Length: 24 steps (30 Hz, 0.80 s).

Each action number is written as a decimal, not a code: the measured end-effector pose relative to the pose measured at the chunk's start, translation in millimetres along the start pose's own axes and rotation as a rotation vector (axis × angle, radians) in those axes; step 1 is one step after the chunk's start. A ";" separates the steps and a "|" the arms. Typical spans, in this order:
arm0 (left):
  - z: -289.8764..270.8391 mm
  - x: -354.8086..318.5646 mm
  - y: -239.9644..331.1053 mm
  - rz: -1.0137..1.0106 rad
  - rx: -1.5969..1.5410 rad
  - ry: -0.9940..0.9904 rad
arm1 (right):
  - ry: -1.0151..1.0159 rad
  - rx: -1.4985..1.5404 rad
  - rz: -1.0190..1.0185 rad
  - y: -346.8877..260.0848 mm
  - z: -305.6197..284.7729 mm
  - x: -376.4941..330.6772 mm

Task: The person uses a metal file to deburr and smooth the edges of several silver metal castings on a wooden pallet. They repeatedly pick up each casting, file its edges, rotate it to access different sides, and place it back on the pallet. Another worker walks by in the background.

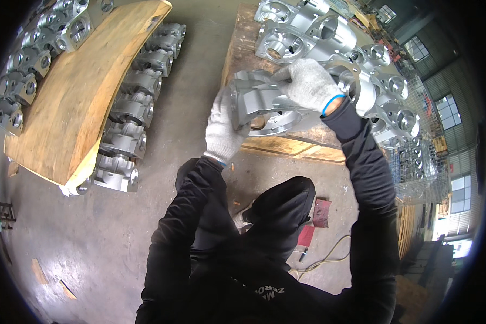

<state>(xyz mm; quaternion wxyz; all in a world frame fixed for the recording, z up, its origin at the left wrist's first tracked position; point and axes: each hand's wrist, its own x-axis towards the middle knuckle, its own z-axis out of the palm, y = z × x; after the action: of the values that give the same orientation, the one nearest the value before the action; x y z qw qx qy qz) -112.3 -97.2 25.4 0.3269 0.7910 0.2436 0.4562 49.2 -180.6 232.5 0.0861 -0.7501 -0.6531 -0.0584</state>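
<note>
A silver metal casting [260, 96], a housing with a round flanged opening at its lower side, is tilted at the near edge of the wooden bench. My left hand [223, 128], in a white knit glove, grips it by its left end. Over its upper right side, my right hand [312, 83] is closed, gloved the same way with a blue cuff edge. The right fingertips press together against the casting's top; whatever they may hold is hidden. Just beyond stands another casting with a round bore [282, 45].
Several more castings [399, 117] crowd the bench's right side, near a wire mesh cage [429, 175]. To the left, a plywood sheet [73, 92] lies between rows of similar castings [125, 139]. Red abrasive-looking pieces [321, 213] and a pale hose [332, 260] lie on the floor.
</note>
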 end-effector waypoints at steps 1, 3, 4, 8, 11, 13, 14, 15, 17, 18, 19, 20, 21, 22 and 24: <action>3.4 -1.8 -3.4 -0.055 0.016 -0.096 | -0.001 -0.051 0.022 -0.8 -0.8 5.5; 11.4 -4.2 -7.3 -0.209 0.023 -0.241 | -0.070 0.003 0.057 -2.8 -0.5 16.8; 16.0 -5.4 -6.8 -0.204 0.013 -0.195 | -0.049 -0.018 0.152 -3.7 0.1 20.1; 24.0 -5.7 -7.4 -0.198 0.058 -0.187 | -0.114 -0.005 0.242 -4.5 25.6 38.0; 23.9 -7.5 -7.6 -0.193 0.057 -0.188 | -0.157 -0.333 -0.186 0.1 37.1 37.2; 22.7 -7.9 -7.7 -0.168 0.072 -0.169 | -0.074 -0.442 -0.192 -0.8 38.6 35.5; 22.0 -7.4 -7.6 -0.190 0.074 -0.194 | -0.039 -0.530 -0.284 -2.4 37.9 34.2; 21.8 -5.8 -7.6 -0.192 0.065 -0.214 | 0.101 -0.279 -0.062 -6.0 35.6 35.2; 21.2 -3.6 -6.8 -0.202 0.060 -0.228 | -0.006 -0.002 0.194 -16.5 30.4 38.7; 20.9 -3.1 -6.2 -0.215 0.060 -0.233 | -0.079 -0.032 0.200 -21.7 26.2 39.4; 20.6 -2.8 -5.9 -0.248 0.063 -0.253 | -0.148 -0.055 0.166 -26.1 22.7 37.7; 20.4 -2.5 -5.3 -0.254 0.078 -0.243 | -0.207 -0.098 0.151 -30.4 18.9 38.5; 19.9 -2.3 -5.2 -0.272 0.097 -0.262 | -0.058 0.118 0.319 -36.7 22.0 38.3; 20.2 -2.0 -4.5 -0.273 0.110 -0.289 | -0.139 0.074 0.321 -39.9 21.0 40.7; 19.9 -1.1 -5.1 -0.224 0.101 -0.271 | -0.008 -0.172 0.034 -41.2 20.9 44.9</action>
<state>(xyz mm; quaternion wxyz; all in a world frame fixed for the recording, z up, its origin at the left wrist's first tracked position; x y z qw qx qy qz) -95.7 -100.5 13.7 0.3652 0.8286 0.3068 0.2933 14.2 -127.3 223.3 0.0196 -0.7661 -0.6330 -0.1096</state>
